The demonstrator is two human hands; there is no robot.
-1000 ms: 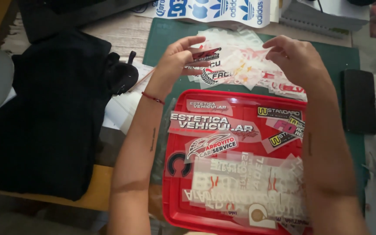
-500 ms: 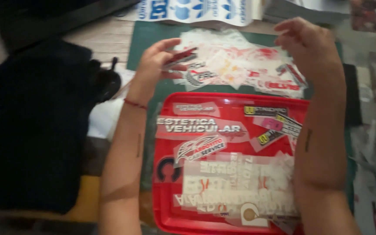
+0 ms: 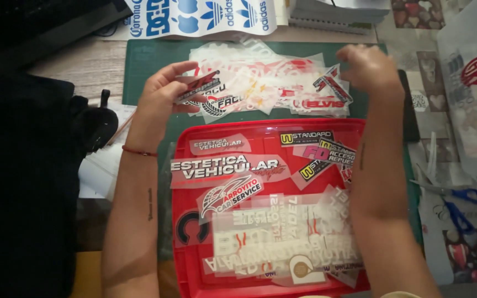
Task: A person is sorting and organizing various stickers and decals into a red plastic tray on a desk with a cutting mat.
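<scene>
Green cutting mat (image 3: 139,72) on wooden desk, head cam looking down. Red plastic tray (image 3: 179,259) sits on near part of mat, between both forearms, w/ a loose layer of cut vinyl stickers inside: white lettering on clear backing, a yellow/black label strip (image 3: 306,138) at top right, a red-and-white winged decal (image 3: 230,193) mid-left, a round tan/white one near bottom edge.

Beyond tray's far rim: sticker pile (image 3: 271,88) spread on mat, mostly red and white pieces on clear film, overlapping.

L hand (image 3: 164,94) at left end of pile, raised slightly; thumb and fingers pinch a small red/black sticker (image 3: 197,85) by its left end. Sticker tilted, right end up, hanging just above pile's left edge. Red string bracelet (image 3: 139,152) on L wrist.

R hand (image 3: 368,69) at right end of pile, fingers curled inward, back of hand toward cam. Blurred; cannot tell if it grips anything. Fingertips close to or touching a red/black piece at pile's right edge – contact not resolvable.

Surroundings: black fabric (image 3: 23,182) covers left side of desk. Blue-and-white sticker sheet (image 3: 205,16) lies past mat's far edge. Blue-handled scissors (image 3: 459,201) right of tray, apart from R arm. Clear bag w/ red round emblem (image 3: 473,83) at far right. Dark flat object, phone-like, partly hidden behind R forearm.
</scene>
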